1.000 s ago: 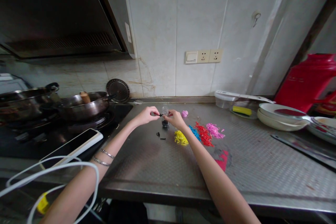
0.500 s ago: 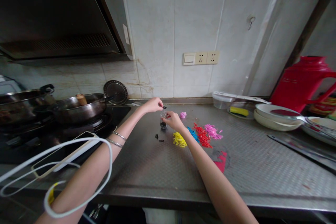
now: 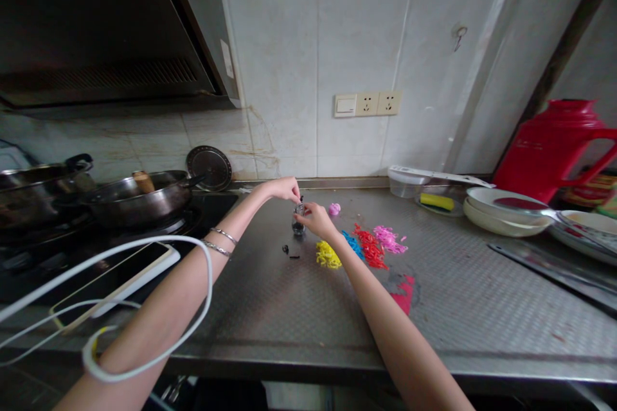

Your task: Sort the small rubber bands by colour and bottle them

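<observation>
A small clear jar (image 3: pixel 298 229) stands on the steel counter with black bits in its bottom. My right hand (image 3: pixel 319 219) is closed around its upper part, thumb and fingers at the neck. Right above the mouth, my left hand (image 3: pixel 285 189) pinches black rubber bands (image 3: pixel 302 199) that hang down at the opening. A few loose black bands (image 3: pixel 286 248) lie on the counter in front of the jar. By my right wrist are heaps of little bands: yellow (image 3: pixel 328 255), blue (image 3: pixel 353 245), red (image 3: pixel 370 246) and pink (image 3: pixel 389 239).
A pink knob-like piece (image 3: pixel 334 209) lies behind my right hand. Pans (image 3: pixel 139 199) sit on the stove at left. A white cable (image 3: pixel 144 241) loops across my left forearm, near a phone (image 3: pixel 113 282). Plates (image 3: pixel 506 212), a yellow sponge (image 3: pixel 437 201) and a red thermos (image 3: pixel 549 151) are at right.
My left hand has come down slightly, bringing the black bands from above the jar to its mouth. My right hand keeps its hold on the jar.
</observation>
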{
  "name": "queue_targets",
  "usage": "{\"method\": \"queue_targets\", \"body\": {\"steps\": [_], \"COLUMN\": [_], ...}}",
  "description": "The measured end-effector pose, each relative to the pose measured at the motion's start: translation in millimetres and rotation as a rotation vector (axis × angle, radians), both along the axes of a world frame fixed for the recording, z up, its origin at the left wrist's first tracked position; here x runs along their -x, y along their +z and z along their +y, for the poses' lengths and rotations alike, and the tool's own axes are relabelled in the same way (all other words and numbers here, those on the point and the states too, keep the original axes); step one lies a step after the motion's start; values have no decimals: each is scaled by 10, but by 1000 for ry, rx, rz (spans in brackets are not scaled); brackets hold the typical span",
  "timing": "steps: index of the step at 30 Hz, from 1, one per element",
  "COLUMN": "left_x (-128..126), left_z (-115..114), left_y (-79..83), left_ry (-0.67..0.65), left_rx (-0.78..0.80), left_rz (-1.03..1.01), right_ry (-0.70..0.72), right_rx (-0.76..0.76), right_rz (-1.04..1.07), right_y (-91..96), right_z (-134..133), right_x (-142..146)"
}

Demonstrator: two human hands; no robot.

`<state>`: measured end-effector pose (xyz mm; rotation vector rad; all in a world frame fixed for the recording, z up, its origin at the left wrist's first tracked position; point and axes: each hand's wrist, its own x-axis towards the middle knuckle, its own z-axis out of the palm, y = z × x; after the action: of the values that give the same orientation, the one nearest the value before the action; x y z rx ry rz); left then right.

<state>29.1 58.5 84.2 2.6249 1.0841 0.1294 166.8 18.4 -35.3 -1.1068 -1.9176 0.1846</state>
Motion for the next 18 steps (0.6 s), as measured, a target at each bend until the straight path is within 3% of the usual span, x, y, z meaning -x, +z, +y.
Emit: {"method": "queue_targets", "body": {"steps": [8, 13, 18], "left_x": [35, 64, 93], "left_z": [-4, -45, -83], "left_y": [72, 106, -13], "left_ry": [-6, 31, 33], "left_rx": [43, -33, -91], "left_rz": [-28, -139, -313], "right_ry": [-14, -4, -3], "right_rx": [4, 7, 11], "right_rz": [1, 16, 21], "right_y": [-10, -1, -5], "right_z": [8, -10, -9], "right_x": [-3, 1, 4]}}
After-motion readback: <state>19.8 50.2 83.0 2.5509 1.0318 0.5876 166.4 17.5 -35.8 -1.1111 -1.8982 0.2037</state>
